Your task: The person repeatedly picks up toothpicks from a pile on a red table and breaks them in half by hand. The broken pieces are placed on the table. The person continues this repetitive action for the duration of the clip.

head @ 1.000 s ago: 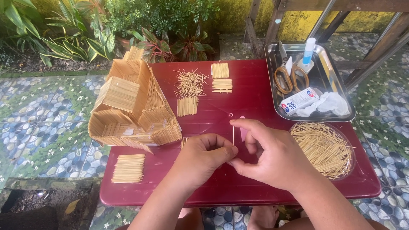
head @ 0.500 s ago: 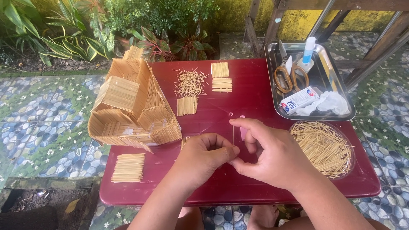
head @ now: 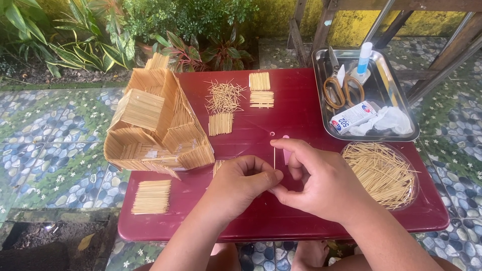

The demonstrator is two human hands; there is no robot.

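Almost nothing has moved since the earlier frames: the left hand [head: 240, 183] and right hand [head: 321, 183] stay pressed together, pinching one upright toothpick [head: 274, 158] above the red surface [head: 301, 115], beside the toothpick house [head: 155, 125].

Both forearms come up from below the near edge of the red table [head: 301, 226] and are bare all the way to where they leave view; no sleeve or cuff shows on either. The left hand [head: 240, 183] and the right hand [head: 317, 181], over the middle of that table, wear no gloves, rings, watch or bands that I can see. Fingernails look short and plain, unpainted. Under the table's near edge, bare toes and a bit of bare leg show against the pebbled floor, with no shoe or sandal strap to be made out.
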